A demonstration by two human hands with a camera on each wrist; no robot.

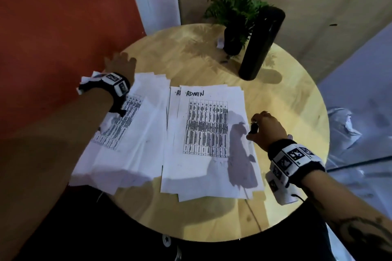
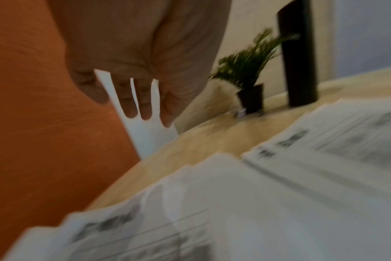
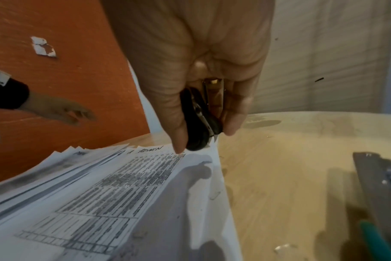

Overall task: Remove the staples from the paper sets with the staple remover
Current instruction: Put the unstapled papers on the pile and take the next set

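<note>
Currently our right hand [image 3: 190,70] grips the black staple remover [image 3: 199,121] above the right paper stack [image 1: 210,144]; our left hand [image 1: 121,63], fingers straight and empty, hovers beyond the left stack [image 1: 131,133] on the table [image 1: 286,112].

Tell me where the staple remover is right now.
The staple remover is in the right hand's grip, held just above the right edge of the "ADMIN" paper stack, on the table's right side in the head view.

Two paper stacks [image 1: 207,140] were laid side by side on the counter [image 1: 191,53]. Behind them, a potted plant [image 1: 233,19] was placed just left of a tall cylinder [image 1: 262,44].
</note>
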